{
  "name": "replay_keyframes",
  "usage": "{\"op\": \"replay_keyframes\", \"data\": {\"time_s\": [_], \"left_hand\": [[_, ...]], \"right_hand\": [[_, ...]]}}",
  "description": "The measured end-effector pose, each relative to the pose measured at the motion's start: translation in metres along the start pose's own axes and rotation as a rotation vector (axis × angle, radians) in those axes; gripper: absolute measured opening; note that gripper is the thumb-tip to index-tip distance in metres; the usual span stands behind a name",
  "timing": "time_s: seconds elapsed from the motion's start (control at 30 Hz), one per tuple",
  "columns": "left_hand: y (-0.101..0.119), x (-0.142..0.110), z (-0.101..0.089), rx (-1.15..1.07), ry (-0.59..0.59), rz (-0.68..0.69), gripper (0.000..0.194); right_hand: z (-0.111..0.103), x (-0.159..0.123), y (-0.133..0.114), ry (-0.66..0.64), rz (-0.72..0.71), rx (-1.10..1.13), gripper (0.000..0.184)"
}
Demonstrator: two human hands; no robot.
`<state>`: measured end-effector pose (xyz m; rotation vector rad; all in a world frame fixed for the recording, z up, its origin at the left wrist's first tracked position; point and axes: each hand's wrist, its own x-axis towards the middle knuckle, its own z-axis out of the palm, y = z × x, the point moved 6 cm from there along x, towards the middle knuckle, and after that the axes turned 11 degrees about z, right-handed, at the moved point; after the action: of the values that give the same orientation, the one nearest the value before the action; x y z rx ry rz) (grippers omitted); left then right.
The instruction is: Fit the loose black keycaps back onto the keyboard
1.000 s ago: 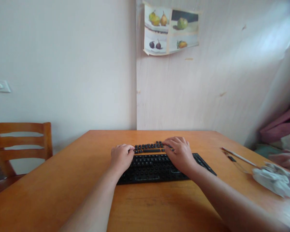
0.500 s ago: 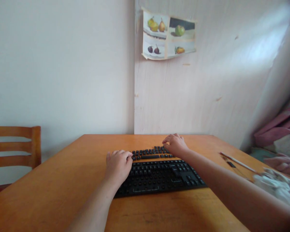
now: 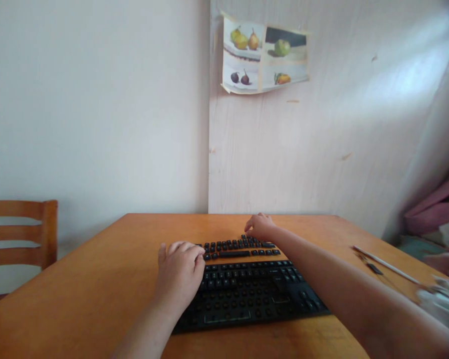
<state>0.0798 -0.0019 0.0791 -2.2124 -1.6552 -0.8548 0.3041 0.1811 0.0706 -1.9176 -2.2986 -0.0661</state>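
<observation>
A black keyboard [image 3: 247, 299] lies on the wooden table [image 3: 97, 279], with many of its keycaps off and bare key posts showing in the lower part. Behind it, loose black keycaps [image 3: 232, 245] are laid out in rows, with the long space bar [image 3: 234, 254] in front. My left hand [image 3: 181, 269] rests at the left end of the keyboard and rows, its fingers loosely spread and apparently holding nothing. My right hand [image 3: 261, 227] is over the far keycap row, fingertips pinched and pointing down at a keycap [image 3: 243, 237]. What they pinch is too small to make out.
On the table's right lie a thin white stick [image 3: 385, 264], a small dark tool [image 3: 374, 269] and crumpled whitish cloth or plastic [image 3: 443, 301]. A wooden chair [image 3: 48, 234] stands at left. A sheet of fruit pictures [image 3: 264, 62] hangs on the wall behind.
My right hand has moved a little left and lower over the far keycap row. The view has tilted slightly upward. My left hand stays by the keyboard's left end.
</observation>
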Motion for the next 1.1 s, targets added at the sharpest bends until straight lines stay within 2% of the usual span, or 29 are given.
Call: {"op": "replay_keyframes", "data": {"time_s": [0.43,0.73,1.1], "left_hand": [[0.0,-0.001,0.002,-0.01,0.003,-0.007,0.02],[0.0,-0.002,0.003,-0.01,0.017,-0.002,0.02],[0.006,-0.001,-0.002,-0.001,-0.007,0.006,0.023]], "right_hand": [[0.021,0.019,-0.003,-0.08,-0.048,-0.014,0.016],[0.017,0.018,-0.007,-0.073,-0.082,-0.005,0.02],[0.025,0.02,-0.01,-0.087,-0.069,-0.007,0.018]]}}
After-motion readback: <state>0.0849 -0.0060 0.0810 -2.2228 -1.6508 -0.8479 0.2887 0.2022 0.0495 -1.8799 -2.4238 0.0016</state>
